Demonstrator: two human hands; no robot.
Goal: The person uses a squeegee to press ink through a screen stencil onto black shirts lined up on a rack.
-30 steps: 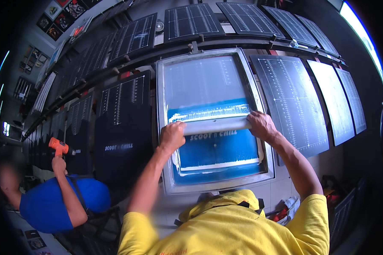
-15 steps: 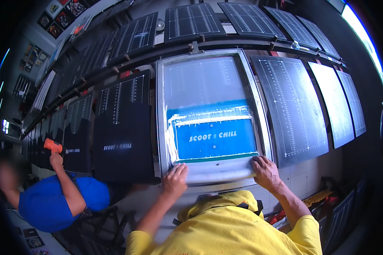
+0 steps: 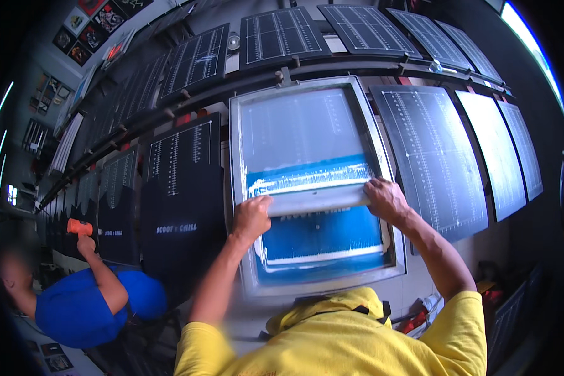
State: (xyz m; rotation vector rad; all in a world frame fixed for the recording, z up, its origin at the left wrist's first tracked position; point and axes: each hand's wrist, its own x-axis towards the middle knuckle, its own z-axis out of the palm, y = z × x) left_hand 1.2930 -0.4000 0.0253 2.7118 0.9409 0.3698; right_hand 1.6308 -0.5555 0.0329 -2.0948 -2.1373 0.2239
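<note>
A wide pale squeegee [image 3: 318,202] lies across the blue stencil [image 3: 319,241] of a metal-framed printing screen [image 3: 235,141]. Its left end is gripped by my left hand [image 3: 252,219], fingers wrapped round it. At the opposite end my right hand [image 3: 387,202] is closed on it too. White ink [image 3: 313,183] forms a streaky band just beyond the squeegee, and another white line crosses the screen's near part. The squeegee partly covers the lettering on the stencil. Whatever lies beneath the screen is mostly hidden.
Left of the screen, a black shirt [image 3: 182,232] with white print lies on a dark board. Beyond, a person in a blue shirt [image 3: 84,310] holds an orange heat gun [image 3: 79,227]. Ruled boards [image 3: 429,156] stand at right, with more behind a rail [image 3: 351,65].
Both my hands have moved the squeegee away from me, from the screen's near edge to about its middle. The person at left still holds the heat gun over the shirts.
</note>
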